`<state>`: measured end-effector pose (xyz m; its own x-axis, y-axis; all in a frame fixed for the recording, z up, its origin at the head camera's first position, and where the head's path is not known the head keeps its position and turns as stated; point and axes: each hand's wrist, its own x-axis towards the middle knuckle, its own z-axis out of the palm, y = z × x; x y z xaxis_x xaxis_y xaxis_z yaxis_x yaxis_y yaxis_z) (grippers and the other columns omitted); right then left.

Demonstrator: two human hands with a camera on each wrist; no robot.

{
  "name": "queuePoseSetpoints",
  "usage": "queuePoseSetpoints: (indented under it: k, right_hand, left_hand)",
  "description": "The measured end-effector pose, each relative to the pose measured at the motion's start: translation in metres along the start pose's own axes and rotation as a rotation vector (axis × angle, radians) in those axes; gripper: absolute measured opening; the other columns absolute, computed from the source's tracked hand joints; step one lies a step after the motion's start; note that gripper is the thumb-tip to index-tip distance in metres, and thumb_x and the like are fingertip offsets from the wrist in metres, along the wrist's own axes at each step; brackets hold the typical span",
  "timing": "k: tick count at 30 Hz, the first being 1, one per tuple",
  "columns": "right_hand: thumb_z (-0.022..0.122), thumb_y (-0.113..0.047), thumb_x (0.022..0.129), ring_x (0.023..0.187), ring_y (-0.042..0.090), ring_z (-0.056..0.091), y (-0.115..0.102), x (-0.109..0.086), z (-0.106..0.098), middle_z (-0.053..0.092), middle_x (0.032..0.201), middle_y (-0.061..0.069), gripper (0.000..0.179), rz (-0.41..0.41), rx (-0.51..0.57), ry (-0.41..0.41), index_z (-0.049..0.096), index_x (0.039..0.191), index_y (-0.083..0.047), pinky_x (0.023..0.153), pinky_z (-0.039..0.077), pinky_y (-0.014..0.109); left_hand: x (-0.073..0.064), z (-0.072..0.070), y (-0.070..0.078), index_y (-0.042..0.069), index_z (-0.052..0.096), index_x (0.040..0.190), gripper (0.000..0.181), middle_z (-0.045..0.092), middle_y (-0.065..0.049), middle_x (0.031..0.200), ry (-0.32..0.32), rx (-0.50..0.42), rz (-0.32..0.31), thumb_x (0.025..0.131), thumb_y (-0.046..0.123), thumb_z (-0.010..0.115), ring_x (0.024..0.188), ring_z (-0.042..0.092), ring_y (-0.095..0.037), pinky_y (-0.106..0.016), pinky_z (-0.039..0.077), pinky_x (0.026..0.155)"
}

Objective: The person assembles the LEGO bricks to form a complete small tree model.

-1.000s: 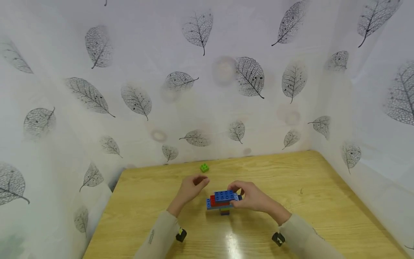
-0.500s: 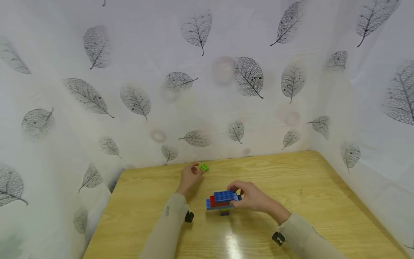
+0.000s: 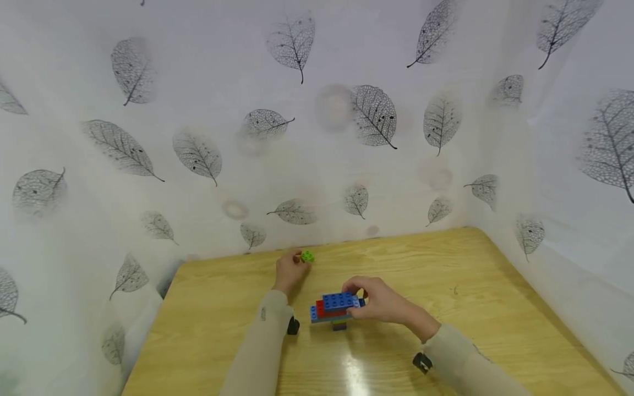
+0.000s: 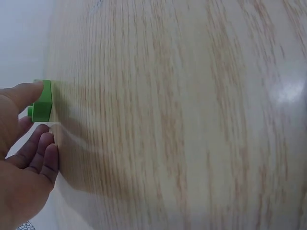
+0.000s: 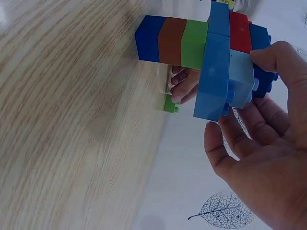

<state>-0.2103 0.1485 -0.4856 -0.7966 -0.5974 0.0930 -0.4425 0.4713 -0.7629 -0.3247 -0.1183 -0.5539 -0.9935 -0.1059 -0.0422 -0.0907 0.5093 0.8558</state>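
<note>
At the far side of the table, my left hand [image 3: 290, 271] pinches a small green toy brick [image 3: 307, 256]. In the left wrist view its thumb lies against that green brick [image 4: 43, 108], while the other fingers are curled close to the tabletop. Nearer to me, my right hand [image 3: 377, 300] holds the right end of a toy brick build [image 3: 338, 301]. The right wrist view shows the build's stem of dark blue, brown and green bricks, then a wide blue layer, red and light blue bricks, and a dark blue top. The thumb presses on its upper bricks.
The wooden table [image 3: 218, 308] reaches back to a pale curtain [image 3: 307, 159] printed with leaves. That curtain also hangs along the left and right sides. A small black device [image 3: 293, 325] sits at the left wrist, another [image 3: 422, 363] at the right.
My left hand has moved away from beside the build to the far green brick and closed its fingers on it. The right hand has kept its hold on the build.
</note>
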Motion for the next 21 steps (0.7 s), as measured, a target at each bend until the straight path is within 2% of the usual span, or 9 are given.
queuePoseSetpoints:
  k: [10, 17, 21]
  right_hand:
    - [0.08, -0.02, 0.088, 0.099, 0.008, 0.06, -0.002, 0.001, -0.001, 0.069, 0.108, -0.009, 0.034, 0.0, -0.007, 0.0, 0.068, 0.12, -0.02, 0.086, 0.052, 0.044]
    - [0.081, -0.02, 0.088, 0.1, 0.008, 0.06, -0.003, 0.001, -0.001, 0.069, 0.109, -0.008, 0.034, 0.005, -0.01, 0.001, 0.069, 0.12, -0.019, 0.086, 0.052, 0.042]
    - [0.08, -0.02, 0.088, 0.1, 0.008, 0.06, -0.003, 0.001, -0.001, 0.069, 0.108, -0.008, 0.035, 0.004, -0.008, 0.001, 0.069, 0.12, -0.018, 0.086, 0.052, 0.042]
  left_hand:
    - [0.0, -0.003, 0.003, -0.002, 0.069, 0.129, 0.041, 0.069, -0.019, 0.117, 0.045, 0.032, 0.038, 0.091, 0.008, 0.079, 0.109, 0.064, -0.031, -0.049, 0.054, 0.099]
    - [-0.002, -0.01, 0.004, -0.001, 0.068, 0.129, 0.041, 0.069, -0.015, 0.119, -0.035, 0.0, 0.054, 0.092, 0.014, 0.079, 0.11, 0.064, -0.028, -0.045, 0.055, 0.1]
    - [-0.005, -0.018, 0.006, -0.002, 0.068, 0.127, 0.042, 0.07, -0.016, 0.115, -0.073, 0.011, 0.126, 0.091, 0.013, 0.081, 0.104, 0.064, -0.026, -0.043, 0.056, 0.096]
